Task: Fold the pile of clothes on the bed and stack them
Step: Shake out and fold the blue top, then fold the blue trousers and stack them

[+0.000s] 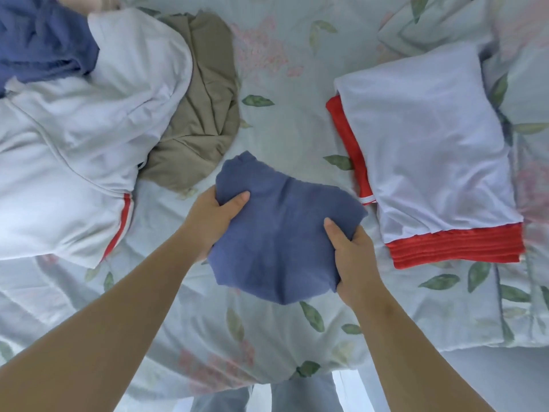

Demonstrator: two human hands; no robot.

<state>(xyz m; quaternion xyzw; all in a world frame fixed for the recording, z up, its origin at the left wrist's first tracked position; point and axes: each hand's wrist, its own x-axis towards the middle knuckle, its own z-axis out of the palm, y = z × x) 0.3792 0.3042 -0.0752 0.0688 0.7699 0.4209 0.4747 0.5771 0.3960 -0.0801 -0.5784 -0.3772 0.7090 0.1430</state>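
Observation:
A folded blue garment [282, 227] hangs in the middle of the view, above the bed. My left hand [212, 217] grips its left edge, thumb on top. My right hand [352, 254] grips its right edge, thumb on top as well. On the right lies a stack: a folded white garment [427, 150] on top of a folded red one [454, 248]. At the left is the unfolded pile: a white garment with a red stripe [74, 162], a tan garment [202, 114] and another blue garment [41, 40] at the top left corner.
The bed cover [282, 69] is pale with pink flowers and green leaves. Its front edge runs along the bottom of the view, where my legs [267, 396] show below it. Bare cover lies between pile and stack.

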